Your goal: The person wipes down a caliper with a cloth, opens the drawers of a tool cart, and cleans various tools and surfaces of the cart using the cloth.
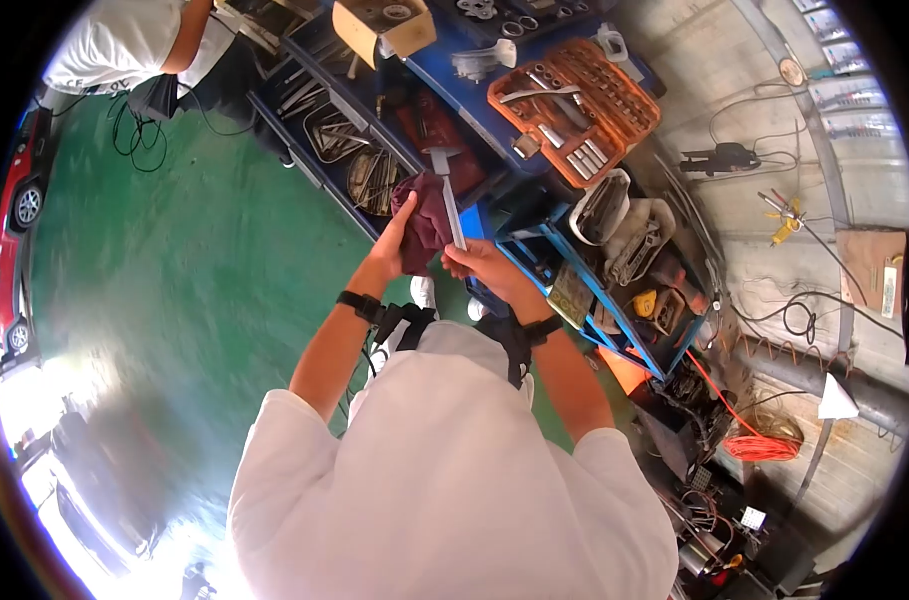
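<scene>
My left hand (394, 240) is closed around a crumpled maroon cloth (429, 225), which hides most of its fingers. My right hand (486, 265) pinches the lower end of a silver vernier caliper (453, 210). The caliper points up and away from me, with its jaws at the far end, and lies right beside the cloth. Both hands are in front of my body, over the near edge of a blue tool cabinet's open drawer (319, 185). Loose hand tools and metal rods fill that drawer.
An orange socket-set case (639, 105) lies open on the blue bench, near a cardboard box (419, 38). To the right stands a blue-framed cart (622, 318) with tools. Another person (124, 45) stands at upper left. A coiled orange hose (764, 447) hangs at right.
</scene>
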Tool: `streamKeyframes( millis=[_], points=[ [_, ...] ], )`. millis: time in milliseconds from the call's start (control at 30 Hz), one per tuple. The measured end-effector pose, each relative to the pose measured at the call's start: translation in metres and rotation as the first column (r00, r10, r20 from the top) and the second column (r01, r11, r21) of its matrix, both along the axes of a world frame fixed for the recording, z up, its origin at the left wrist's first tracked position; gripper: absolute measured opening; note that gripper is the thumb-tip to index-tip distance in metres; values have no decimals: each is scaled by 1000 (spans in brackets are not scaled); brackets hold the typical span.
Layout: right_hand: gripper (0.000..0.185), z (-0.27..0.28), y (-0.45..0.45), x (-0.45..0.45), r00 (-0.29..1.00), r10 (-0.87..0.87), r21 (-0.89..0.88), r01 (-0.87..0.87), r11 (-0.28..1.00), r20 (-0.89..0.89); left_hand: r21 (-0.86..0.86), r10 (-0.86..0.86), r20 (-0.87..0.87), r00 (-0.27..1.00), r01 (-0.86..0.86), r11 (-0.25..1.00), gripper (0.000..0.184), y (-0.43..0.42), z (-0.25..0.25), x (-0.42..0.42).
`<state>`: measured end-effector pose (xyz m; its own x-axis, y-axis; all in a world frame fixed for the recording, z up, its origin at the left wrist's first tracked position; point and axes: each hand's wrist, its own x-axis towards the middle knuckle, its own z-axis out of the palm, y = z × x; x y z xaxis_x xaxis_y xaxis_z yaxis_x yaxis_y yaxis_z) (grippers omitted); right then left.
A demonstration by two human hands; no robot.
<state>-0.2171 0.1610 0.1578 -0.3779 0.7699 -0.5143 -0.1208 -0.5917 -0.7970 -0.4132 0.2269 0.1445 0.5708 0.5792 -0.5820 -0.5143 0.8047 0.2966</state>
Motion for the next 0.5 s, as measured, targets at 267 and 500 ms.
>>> streamKeyframes(
  millis=[267,500],
  points=[
    [28,-4,-11,-13,994,92,12,-93,996,66,-21,138,142,980,-136,990,60,2,1,7],
    [28,-8,-4,-24,969,196,23,-202,979,151,-39,15,61,998,-13,999,55,-16,-12,6]
  ],
)
